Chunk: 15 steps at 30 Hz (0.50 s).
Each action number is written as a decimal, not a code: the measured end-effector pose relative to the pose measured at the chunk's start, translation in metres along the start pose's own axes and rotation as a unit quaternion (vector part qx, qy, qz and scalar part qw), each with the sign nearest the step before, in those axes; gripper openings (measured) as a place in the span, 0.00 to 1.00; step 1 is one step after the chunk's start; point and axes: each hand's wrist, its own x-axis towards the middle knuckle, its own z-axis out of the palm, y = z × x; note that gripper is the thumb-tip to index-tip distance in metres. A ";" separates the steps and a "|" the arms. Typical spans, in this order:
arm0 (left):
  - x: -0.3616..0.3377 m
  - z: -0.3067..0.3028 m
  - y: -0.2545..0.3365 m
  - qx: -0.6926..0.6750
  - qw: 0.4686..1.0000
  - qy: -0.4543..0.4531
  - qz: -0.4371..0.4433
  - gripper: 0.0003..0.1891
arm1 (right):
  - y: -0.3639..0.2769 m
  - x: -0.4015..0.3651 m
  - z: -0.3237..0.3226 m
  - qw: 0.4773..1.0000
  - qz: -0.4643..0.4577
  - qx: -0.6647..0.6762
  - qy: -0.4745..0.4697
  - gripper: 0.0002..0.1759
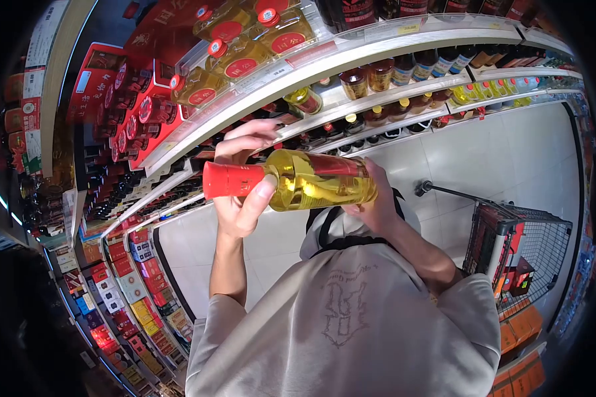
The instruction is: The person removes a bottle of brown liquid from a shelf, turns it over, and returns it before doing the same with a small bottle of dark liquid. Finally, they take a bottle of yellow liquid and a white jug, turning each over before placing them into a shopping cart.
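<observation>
A clear bottle of yellow liquor [311, 182] lies nearly sideways in front of my chest. It has a red cap [222, 180] and a dark red label, and something pale shows inside the liquid. My left hand [235, 212] holds the cap end, the thumb pressed at the neck and the fingers loosely raised on the far side. At the base, my right hand [375, 198] grips the bottle; its fingers are partly hidden behind it. Just beyond the bottle is the shelf edge [291, 83].
Square red-capped bottles [238, 56] and a red display box [139, 126] stand on the upper shelf. Lower shelves hold more bottles [377, 76]. A shopping cart [510, 245] with boxes stands on the tiled floor [470, 149] at right. Boxed goods [112, 291] line the left shelves.
</observation>
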 end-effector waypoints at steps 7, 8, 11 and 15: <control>-0.012 0.003 -0.012 0.192 0.957 0.141 -0.167 0.18 | 0.011 0.011 -0.017 0.986 -0.142 -0.031 0.078 0.20; -0.010 0.007 -0.014 0.193 0.957 0.138 -0.170 0.18 | 0.009 0.011 -0.015 0.981 -0.170 -0.049 0.083 0.19; -0.005 0.023 -0.026 0.142 0.942 0.265 -0.148 0.12 | 0.008 0.015 -0.021 0.968 -0.215 -0.106 0.076 0.22; -0.007 0.017 -0.047 0.124 0.949 0.271 -0.102 0.10 | 0.005 0.023 -0.027 0.945 -0.265 -0.183 0.060 0.19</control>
